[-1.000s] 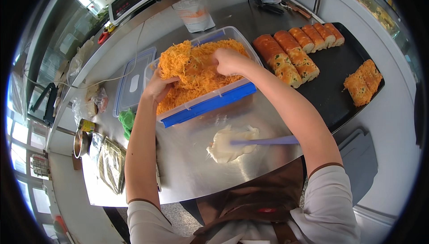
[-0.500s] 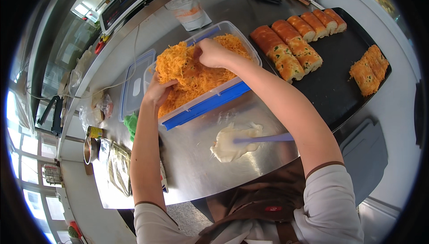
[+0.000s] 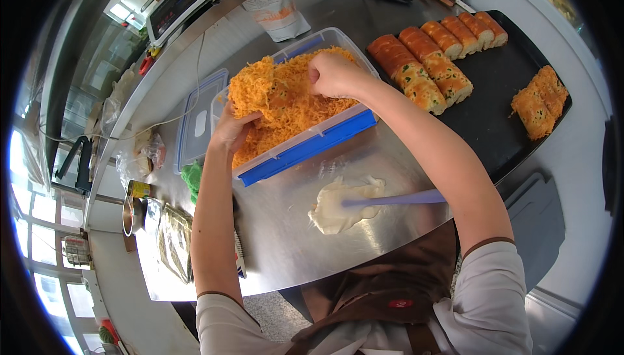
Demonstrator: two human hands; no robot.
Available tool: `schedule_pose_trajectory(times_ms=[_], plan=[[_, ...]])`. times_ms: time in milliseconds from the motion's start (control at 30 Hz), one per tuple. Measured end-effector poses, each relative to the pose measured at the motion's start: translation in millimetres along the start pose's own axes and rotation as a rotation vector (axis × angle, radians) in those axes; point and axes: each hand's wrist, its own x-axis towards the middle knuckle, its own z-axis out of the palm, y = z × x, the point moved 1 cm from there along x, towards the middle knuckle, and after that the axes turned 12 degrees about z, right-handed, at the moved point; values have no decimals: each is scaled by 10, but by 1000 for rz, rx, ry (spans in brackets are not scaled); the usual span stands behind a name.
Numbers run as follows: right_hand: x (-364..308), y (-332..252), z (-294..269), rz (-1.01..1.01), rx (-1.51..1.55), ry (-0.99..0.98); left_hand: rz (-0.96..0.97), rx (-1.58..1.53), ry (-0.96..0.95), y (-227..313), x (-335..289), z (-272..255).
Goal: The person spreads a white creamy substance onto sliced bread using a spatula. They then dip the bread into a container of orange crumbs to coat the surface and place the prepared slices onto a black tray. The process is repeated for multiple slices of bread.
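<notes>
A clear plastic box (image 3: 328,127) with blue clips is filled with orange meat floss (image 3: 305,111). My left hand (image 3: 233,129) is at the box's left side, gripping a bread roll (image 3: 252,87) thickly coated in floss and tilted up; the thumb shows in front and the other fingers are hidden. Inside the box, to the right of that roll, my right hand (image 3: 339,76) is closed with its curled fingertips down in the floss. A purple spatula (image 3: 403,198) rests on the steel table, its blade in a smear of white cream (image 3: 338,205).
On the right, a black tray (image 3: 489,98) carries several golden bread rolls (image 3: 422,63) and a floss-coated piece (image 3: 541,103). The box's lid (image 3: 190,137) lies left of it, near a green cloth (image 3: 192,179). A white pouch (image 3: 278,14) stands behind the box.
My right hand has moved right, away from the roll and into the floss. My left hand still holds the coated roll in about the same place.
</notes>
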Motion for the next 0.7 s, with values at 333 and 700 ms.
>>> schedule_pose_trajectory(times_ms=[333, 700], plan=[[16, -30, 150, -15, 445, 18, -5, 10, -19, 7, 4, 52], [9, 195, -110, -109, -159, 280, 96, -157, 207, 119, -3, 224]])
